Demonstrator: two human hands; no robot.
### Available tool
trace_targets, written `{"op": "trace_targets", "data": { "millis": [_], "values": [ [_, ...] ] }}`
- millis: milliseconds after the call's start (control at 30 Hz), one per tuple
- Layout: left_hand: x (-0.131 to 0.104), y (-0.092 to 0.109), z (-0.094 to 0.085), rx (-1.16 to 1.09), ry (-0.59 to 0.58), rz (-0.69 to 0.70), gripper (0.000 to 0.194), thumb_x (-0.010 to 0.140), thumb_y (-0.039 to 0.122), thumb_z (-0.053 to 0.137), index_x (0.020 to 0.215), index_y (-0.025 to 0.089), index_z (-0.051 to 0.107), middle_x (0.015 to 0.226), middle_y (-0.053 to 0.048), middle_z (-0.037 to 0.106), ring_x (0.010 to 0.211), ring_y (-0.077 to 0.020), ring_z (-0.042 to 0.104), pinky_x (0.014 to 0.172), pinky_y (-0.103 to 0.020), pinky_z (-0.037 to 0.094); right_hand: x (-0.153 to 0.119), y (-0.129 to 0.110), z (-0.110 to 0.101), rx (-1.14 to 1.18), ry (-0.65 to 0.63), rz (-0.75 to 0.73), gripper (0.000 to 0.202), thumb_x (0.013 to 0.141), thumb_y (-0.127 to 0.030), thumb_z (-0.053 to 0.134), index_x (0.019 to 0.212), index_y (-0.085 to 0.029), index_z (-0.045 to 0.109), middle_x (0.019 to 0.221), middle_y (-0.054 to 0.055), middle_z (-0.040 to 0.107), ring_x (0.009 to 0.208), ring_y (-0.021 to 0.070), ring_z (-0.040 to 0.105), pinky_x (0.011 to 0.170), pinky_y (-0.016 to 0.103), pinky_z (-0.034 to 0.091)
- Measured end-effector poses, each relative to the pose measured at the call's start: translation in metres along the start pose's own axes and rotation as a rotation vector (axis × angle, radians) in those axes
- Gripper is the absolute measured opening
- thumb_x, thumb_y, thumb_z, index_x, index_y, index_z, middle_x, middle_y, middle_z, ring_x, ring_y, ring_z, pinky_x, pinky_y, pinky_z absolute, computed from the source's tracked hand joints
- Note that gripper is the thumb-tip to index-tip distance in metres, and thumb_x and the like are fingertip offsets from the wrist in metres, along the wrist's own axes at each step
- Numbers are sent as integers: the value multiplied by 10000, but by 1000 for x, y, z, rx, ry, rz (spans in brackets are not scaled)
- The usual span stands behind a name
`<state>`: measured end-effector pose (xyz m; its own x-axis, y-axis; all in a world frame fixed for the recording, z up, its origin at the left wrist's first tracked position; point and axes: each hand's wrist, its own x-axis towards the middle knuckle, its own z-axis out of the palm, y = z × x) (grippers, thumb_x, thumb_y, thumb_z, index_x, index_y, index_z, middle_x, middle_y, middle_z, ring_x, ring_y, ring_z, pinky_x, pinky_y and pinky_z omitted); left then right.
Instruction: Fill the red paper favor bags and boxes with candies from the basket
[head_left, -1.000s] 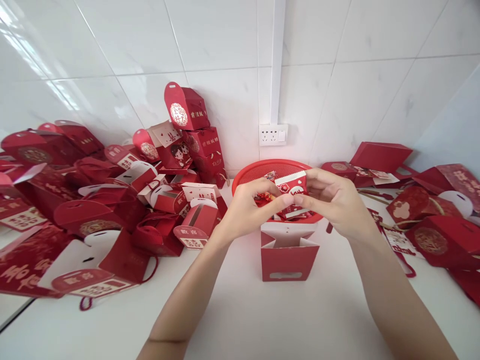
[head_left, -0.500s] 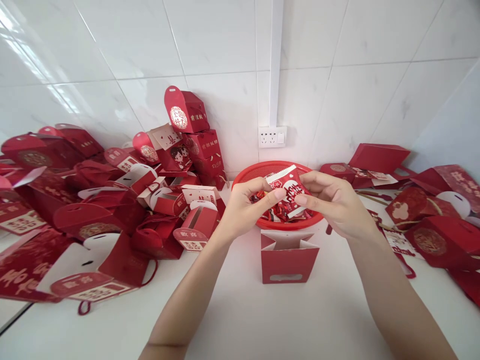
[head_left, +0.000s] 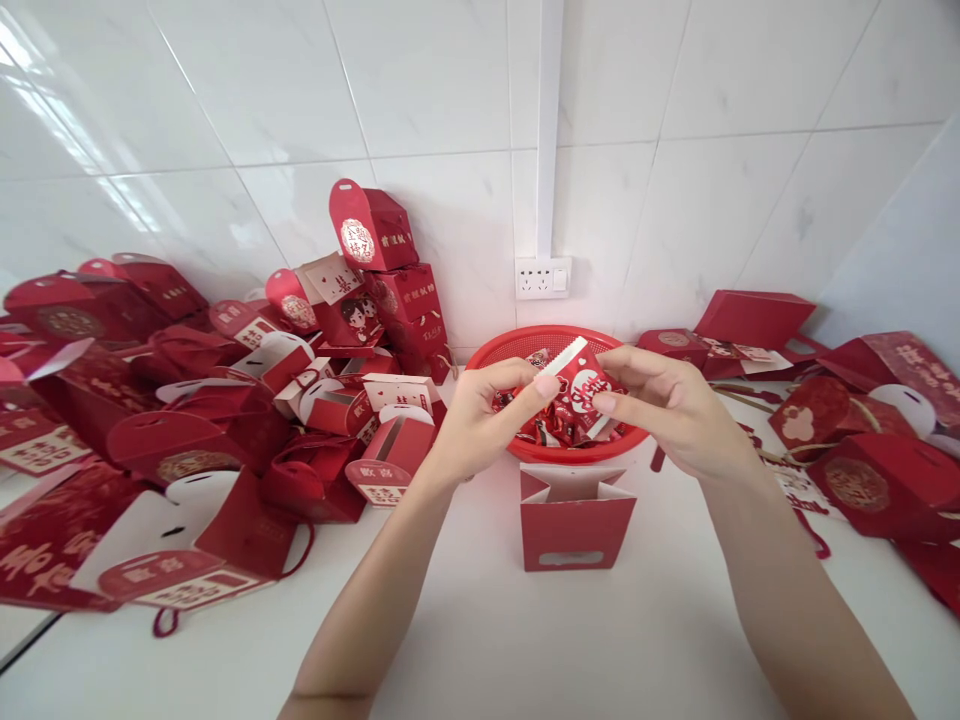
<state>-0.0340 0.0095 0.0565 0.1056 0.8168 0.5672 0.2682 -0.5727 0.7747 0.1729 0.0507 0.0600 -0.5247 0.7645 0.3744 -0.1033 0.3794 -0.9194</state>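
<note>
Between my two hands is a red candy packet (head_left: 583,390) with white lettering and a white crimped end, tilted above the basket. My left hand (head_left: 487,415) pinches its left corner between thumb and fingers. On the other side, my right hand (head_left: 667,405) grips the packet's right edge. Below it, a red plastic basket (head_left: 487,350) holds several wrapped sweets (head_left: 551,425). A red paper gift box (head_left: 576,530) stands upright just in front of the basket, its top flaps apart and a small window low on its front.
Many red gift boxes (head_left: 202,430) crowd the left side, with some stacked (head_left: 405,290) against the tiled wall. More red boxes (head_left: 862,480) and flat pieces lie on the right. A wall socket (head_left: 543,278) sits behind the basket. The white tabletop (head_left: 570,650) extends toward me.
The packet has turned slightly in my fingers, so its printed face and white end now slant differently. My hands stay over the basket, and the gift box has not moved.
</note>
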Motion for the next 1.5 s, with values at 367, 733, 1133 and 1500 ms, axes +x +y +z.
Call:
{"op": "trace_targets", "data": {
  "millis": [367, 733, 1133, 1500],
  "values": [
    [1, -1, 3, -21, -66, 31, 355, 972, 417, 583, 733, 175, 684, 730, -31, 665, 712, -157, 587, 690, -279, 478, 0, 2, 1, 93, -138, 102, 394, 800, -357, 824, 1144, -202, 710, 740, 7, 732, 659, 192, 723, 677, 328, 618],
    [1, -2, -1, -56, -102, -48, 346, 949, 438, 613, 777, 160, 728, 737, -29, 649, 693, -149, 553, 665, -274, 464, -1, -3, -4, -46, -109, 39, 366, 893, -432, 712, 1212, -253, 716, 1062, 51, 750, 832, 201, 736, 769, 349, 623],
    [-1, 0, 7, -36, -13, 20, 170, 888, 347, 713, 904, 187, 770, 902, -63, 737, 871, -188, 658, 817, -308, 529, -11, -16, 2, -369, -54, -12, 264, 881, -380, 707, 1113, -273, 777, 939, 29, 770, 822, 220, 706, 637, 331, 567],
    [-1, -5, 13, -299, 135, -75, 198, 822, 374, 784, 786, 180, 767, 771, -23, 693, 700, -126, 599, 663, -255, 491, -9, -15, 2, -251, -47, 11, 282, 863, -462, 721, 1022, -245, 807, 672, -8, 664, 554, 126, 553, 473, 262, 455]
  ]
}}
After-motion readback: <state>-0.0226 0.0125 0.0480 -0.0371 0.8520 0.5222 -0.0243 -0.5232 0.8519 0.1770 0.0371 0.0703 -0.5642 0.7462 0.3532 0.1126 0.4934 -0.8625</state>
